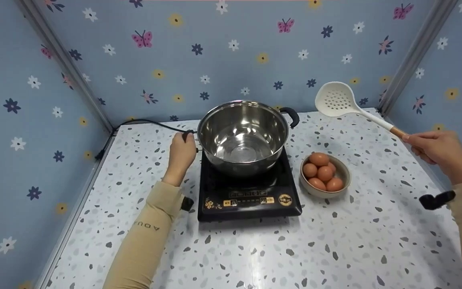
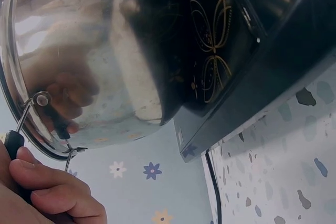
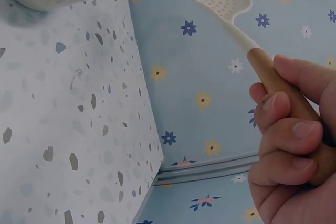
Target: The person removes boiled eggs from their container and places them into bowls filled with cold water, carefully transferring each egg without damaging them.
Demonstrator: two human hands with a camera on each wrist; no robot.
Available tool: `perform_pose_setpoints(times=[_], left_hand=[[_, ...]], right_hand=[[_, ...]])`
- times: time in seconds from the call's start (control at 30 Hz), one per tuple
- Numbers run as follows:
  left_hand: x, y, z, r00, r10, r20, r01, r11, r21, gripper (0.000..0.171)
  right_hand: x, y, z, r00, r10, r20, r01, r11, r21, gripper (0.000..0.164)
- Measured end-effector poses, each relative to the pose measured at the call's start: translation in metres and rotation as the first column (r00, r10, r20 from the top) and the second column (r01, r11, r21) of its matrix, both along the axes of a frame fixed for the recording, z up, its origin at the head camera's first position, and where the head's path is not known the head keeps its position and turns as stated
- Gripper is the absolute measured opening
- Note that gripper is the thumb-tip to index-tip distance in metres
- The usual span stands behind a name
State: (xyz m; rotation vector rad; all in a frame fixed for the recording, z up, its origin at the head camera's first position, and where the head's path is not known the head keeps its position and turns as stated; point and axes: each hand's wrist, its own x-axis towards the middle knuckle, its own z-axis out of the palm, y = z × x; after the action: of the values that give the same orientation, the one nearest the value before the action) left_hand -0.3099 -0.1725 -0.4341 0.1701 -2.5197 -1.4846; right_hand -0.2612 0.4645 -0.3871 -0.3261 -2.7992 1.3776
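Note:
A shiny steel pot [image 1: 243, 160] stands on a black induction cooktop [image 1: 251, 208], its inside bare metal. My left hand [image 1: 182, 154] grips the pot's left black handle; in the left wrist view the fingers [image 2: 58, 187] curl around it. In my right hand [image 1: 439, 150] is a white slotted skimmer [image 1: 337, 100], gripped by its wooden handle [image 3: 283, 85] and raised above the table's right side. The skimmer's perforated head points up and left, apart from the pot. Between the pot and the right hand sits a bowl [image 1: 323, 194] of brown eggs [image 1: 325, 173].
A black cord [image 1: 150, 121] runs from behind the pot to the table's left edge. Flowered blue panels [image 1: 231, 60] close off the back and both sides. The speckled white table [image 1: 335, 249] extends in front of the cooktop. The pot's right handle [image 1: 291, 116] sticks out at the back.

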Motion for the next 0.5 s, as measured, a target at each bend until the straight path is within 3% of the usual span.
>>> perform_pose_setpoints(times=[0.13,0.23,0.37,0.5], left_hand=[[0.0,-0.001,0.001,1.0,0.006,0.013,-0.007,1.0,0.015,0.035],[-0.001,-0.002,0.001,1.0,0.004,0.006,-0.004,1.0,0.027,0.032],[-0.001,-0.003,-0.001,1.0,0.002,-0.01,-0.001,0.998,0.057,0.029],[-0.003,-0.004,-0.003,1.0,-0.009,-0.022,0.011,0.996,0.088,0.029]], right_hand=[[0.0,-0.007,-0.004,1.0,-0.018,0.01,0.019,0.994,-0.109,0.027],[-0.001,-0.013,-0.007,0.999,-0.034,0.014,0.037,0.971,-0.235,0.027],[-0.003,-0.025,-0.015,0.998,-0.06,0.004,0.056,0.913,-0.403,0.027],[-0.003,-0.034,-0.026,0.996,-0.089,0.005,0.08,0.858,-0.507,0.029]])
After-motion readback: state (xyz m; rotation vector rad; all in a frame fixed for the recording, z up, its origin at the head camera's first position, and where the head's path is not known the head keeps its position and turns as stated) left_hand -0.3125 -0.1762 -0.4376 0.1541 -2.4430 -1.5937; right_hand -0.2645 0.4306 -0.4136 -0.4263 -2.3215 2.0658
